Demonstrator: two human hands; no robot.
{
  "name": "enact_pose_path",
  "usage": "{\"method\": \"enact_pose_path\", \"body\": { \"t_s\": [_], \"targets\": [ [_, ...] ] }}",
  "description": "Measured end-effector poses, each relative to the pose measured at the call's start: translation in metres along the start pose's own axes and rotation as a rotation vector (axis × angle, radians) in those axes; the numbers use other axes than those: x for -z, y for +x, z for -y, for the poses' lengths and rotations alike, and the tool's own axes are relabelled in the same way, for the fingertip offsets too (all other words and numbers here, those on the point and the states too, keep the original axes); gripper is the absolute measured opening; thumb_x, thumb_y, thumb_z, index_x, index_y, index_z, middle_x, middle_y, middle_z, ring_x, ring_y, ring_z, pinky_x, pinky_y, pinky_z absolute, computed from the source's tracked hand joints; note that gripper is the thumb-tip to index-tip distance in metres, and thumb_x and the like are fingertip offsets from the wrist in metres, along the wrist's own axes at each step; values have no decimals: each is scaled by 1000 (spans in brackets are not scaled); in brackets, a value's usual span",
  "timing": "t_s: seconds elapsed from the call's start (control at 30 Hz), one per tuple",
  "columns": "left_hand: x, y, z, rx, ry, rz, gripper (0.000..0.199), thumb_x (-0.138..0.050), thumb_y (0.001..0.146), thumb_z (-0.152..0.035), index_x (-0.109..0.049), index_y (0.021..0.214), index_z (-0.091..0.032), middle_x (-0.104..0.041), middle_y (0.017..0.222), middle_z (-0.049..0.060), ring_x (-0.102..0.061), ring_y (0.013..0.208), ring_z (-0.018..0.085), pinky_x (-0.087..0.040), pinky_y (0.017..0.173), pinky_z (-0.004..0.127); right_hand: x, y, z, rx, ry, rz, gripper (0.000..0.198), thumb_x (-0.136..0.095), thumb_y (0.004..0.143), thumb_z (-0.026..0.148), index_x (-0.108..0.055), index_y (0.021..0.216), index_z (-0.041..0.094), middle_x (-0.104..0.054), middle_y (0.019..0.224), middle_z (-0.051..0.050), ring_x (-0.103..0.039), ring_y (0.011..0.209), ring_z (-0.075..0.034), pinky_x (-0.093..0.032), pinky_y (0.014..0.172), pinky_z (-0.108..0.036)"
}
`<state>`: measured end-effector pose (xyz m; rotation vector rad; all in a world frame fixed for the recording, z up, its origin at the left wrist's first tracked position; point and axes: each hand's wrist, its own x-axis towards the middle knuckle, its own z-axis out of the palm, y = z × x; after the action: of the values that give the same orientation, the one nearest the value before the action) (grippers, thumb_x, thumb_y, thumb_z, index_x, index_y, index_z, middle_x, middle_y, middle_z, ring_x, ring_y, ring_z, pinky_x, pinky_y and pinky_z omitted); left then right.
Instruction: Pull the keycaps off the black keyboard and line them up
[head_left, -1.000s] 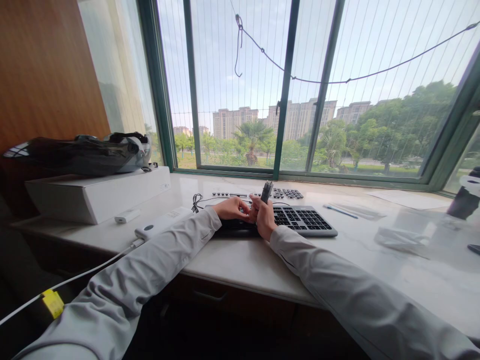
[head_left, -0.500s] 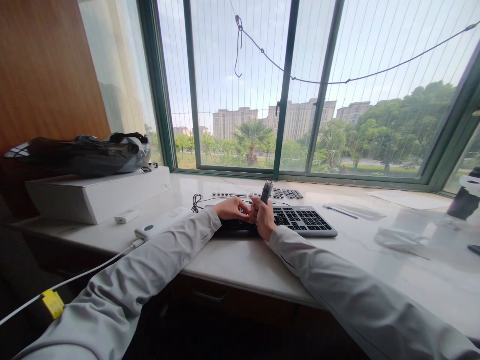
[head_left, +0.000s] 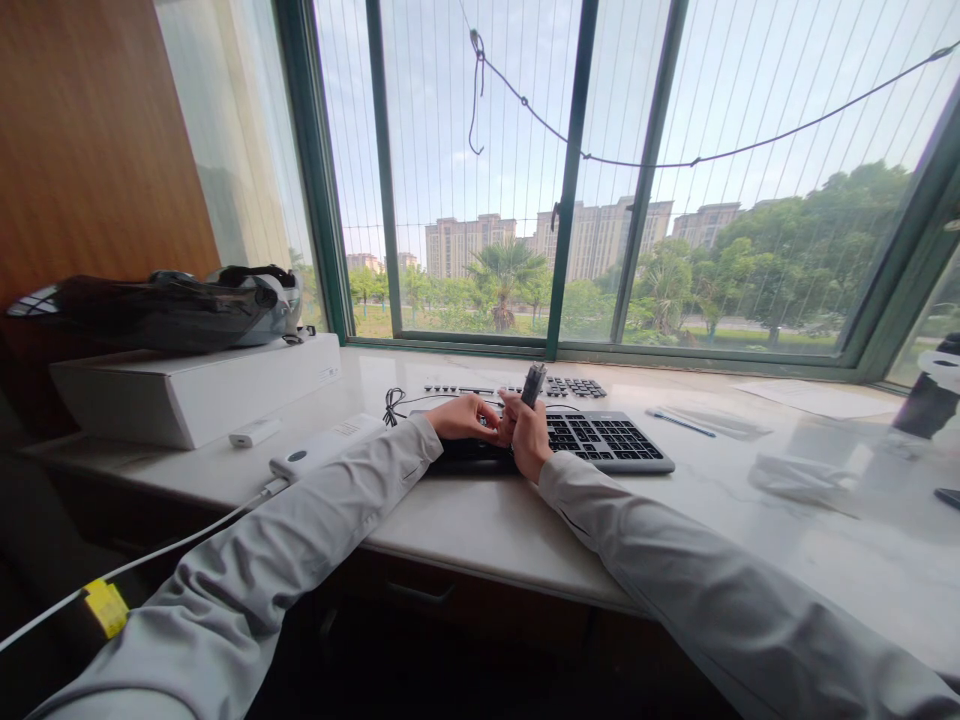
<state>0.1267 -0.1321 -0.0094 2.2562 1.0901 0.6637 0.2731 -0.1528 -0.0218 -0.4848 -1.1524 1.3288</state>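
Note:
A black keyboard [head_left: 611, 445] with a grey edge lies on the white marbled tabletop, and many of its key positions on the right look bare of caps. Over its left half, my left hand [head_left: 466, 418] is closed in a pinch; whatever lies between its fingertips is hidden. My right hand [head_left: 527, 432] is wrapped round a dark, short stick-like tool [head_left: 534, 384] with a clearish top end pointing up. The tool's lower end is hidden by the fingers. Both hands meet at the fingertips. Behind the keyboard, loose keycaps [head_left: 576, 387] lie in rows.
At the left stands a white box [head_left: 187, 390] with a dark plastic-wrapped item [head_left: 157, 305] on top. A white power strip [head_left: 326, 447] and a small white piece [head_left: 255, 432] lie nearby. To the right are a pen [head_left: 681, 424], a clear plastic bag [head_left: 802, 475] and paper [head_left: 814, 398].

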Motion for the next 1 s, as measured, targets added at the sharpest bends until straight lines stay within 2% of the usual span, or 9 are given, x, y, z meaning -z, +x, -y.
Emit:
{"method": "enact_pose_path", "body": {
  "t_s": [0.47, 0.7, 0.83, 0.93, 1.0],
  "targets": [
    [0, 0, 1, 8, 2, 9, 35, -74, 68, -46, -76, 75, -11, -63, 62, 0, -51, 60, 10, -34, 58, 22, -2, -2, 3, 42, 41, 28, 40, -65, 66, 32, -30, 49, 23, -23, 37, 10, -18, 33, -4, -15, 33, -22],
    [2, -1, -3, -4, -12, 35, 36, -75, 68, -48, -73, 73, -12, -63, 64, 0, -52, 63, 10, -36, 62, 22, 1, 1, 2, 37, 72, 18, 43, -64, 67, 32, -26, 50, 23, -21, 40, 10, -15, 35, -4, -13, 34, -22],
    [3, -2, -5, 19, 15, 10, 37, -74, 68, -49, -74, 80, -14, -67, 70, 1, -56, 69, 13, -39, 69, 24, 5, 8, 3, 53, 70, 39, 44, -63, 70, 36, -25, 53, 24, -18, 42, 11, -14, 37, -4, -13, 36, -22],
    [4, -1, -5, 10, 6, -16, 38, -73, 70, -49, -75, 85, -15, -71, 81, 4, -60, 79, 16, -42, 77, 26, 12, 16, 12, 154, -104, 1, 42, -56, 76, 41, -25, 54, 24, -19, 42, 10, -16, 38, -6, -17, 38, -23],
    [5, -1, -5, 11, 16, -50, 39, -72, 70, -50, -74, 86, -15, -71, 84, 5, -61, 77, 16, -44, 74, 26, 20, 19, 21, 307, -423, -51, 42, -50, 81, 45, -30, 52, 23, -26, 42, 7, -25, 40, -8, -22, 43, -24]
  ]
}}
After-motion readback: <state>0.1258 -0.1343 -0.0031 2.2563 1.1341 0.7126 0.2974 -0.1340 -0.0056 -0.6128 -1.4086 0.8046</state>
